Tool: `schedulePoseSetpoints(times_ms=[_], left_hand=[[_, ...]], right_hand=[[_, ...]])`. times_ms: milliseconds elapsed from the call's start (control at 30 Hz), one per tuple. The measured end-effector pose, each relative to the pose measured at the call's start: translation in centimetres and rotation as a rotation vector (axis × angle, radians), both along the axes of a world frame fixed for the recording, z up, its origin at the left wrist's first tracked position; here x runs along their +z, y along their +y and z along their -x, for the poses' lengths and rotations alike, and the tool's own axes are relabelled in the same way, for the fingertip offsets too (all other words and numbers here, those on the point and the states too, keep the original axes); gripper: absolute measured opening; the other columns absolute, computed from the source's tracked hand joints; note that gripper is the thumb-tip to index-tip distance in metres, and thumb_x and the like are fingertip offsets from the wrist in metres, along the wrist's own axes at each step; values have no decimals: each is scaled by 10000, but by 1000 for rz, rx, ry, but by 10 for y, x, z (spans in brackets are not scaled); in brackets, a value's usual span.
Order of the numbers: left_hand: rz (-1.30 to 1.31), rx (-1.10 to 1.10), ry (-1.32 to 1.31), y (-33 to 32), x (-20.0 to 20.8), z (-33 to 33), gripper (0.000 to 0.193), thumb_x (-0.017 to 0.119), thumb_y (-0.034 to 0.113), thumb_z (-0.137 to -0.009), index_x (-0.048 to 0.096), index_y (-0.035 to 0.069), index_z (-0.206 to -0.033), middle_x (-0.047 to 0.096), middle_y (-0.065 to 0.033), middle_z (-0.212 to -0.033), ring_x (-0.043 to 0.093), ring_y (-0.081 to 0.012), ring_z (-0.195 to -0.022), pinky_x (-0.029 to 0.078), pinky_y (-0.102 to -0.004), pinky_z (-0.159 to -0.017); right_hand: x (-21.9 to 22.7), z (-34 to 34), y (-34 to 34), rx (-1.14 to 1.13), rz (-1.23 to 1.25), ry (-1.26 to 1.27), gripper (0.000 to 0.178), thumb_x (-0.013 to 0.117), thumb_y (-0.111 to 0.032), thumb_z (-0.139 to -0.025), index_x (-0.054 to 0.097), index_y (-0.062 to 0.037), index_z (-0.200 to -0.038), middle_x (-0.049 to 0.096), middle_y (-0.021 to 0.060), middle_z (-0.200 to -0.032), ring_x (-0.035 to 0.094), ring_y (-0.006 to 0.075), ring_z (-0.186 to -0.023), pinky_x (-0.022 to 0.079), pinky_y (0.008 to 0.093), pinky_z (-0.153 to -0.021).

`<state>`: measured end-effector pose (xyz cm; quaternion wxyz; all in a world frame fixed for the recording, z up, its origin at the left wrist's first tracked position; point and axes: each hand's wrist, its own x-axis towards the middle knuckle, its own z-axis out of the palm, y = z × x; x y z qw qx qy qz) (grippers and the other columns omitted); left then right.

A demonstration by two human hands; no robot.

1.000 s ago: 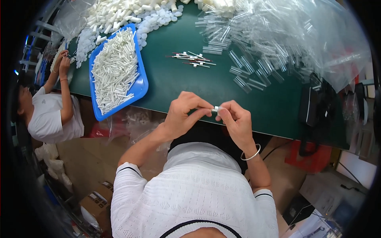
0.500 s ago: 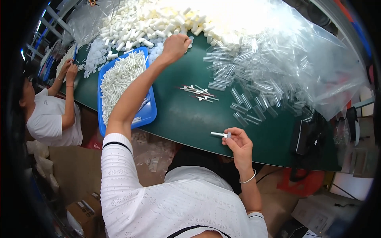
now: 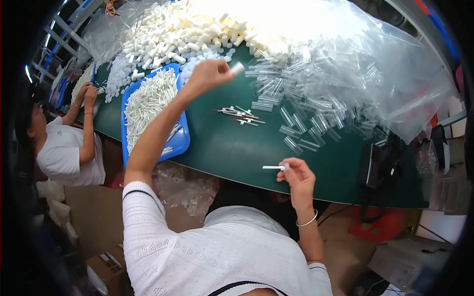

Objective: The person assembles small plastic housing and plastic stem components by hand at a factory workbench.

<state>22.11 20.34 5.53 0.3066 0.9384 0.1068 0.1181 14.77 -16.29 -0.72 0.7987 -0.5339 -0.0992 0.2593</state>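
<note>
My left hand (image 3: 210,76) is raised above the table, fingers closed on a short white cylinder (image 3: 237,68), slightly blurred. Below that arm stands a blue tray (image 3: 183,140) heaped with thin white sticks (image 3: 145,111). Near the table's front edge my right hand (image 3: 299,178) pinches a thin white stick (image 3: 270,167), which points left; a small translucent cap (image 3: 286,166) sits at its finger end. Between my hands lies a small group of thin sticks with white pieces and dark red parts (image 3: 240,116).
A big pile of white cylinders (image 3: 197,34) spreads at the back, with translucent round caps (image 3: 118,76) beside it. Clear tubes (image 3: 301,126) and a large plastic bag (image 3: 395,84) cover the right. A black case (image 3: 374,165) is at the right edge. Another person (image 3: 69,143) works at left.
My left hand has come away from the pile toward me, and a white cylinder now shows in its fingers. My right hand keeps hold of its stick, almost still.
</note>
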Motion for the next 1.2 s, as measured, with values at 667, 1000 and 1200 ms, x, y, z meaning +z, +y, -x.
schedulePoseSetpoints(times_ms=[667,1000,1200], left_hand=[[740,-285,26,-179,-37,152,228,666,4,-849,637,-3,-1075,648,-100,-893,634,-172,-720,516,-280,-637],[658,-241,34,-178,-32,161,313,696,-2,-822,629,20,-1127,674,-110,-868,654,-181,-716,528,-291,-657],[363,-292,-106,-179,-32,160,274,681,-35,-817,649,15,-1084,683,-112,-874,663,-176,-740,522,-284,-656]], right_hand=[[8,18,-2,52,-234,206,244,521,-190,-995,522,14,-1129,615,213,-1174,687,225,-905,590,300,-750],[9,23,-6,10,-114,91,257,565,-180,-973,526,23,-1126,619,195,-1185,678,240,-938,582,319,-792],[8,24,-7,12,-186,177,269,587,-179,-961,533,31,-1121,619,203,-1182,673,236,-950,573,325,-826]])
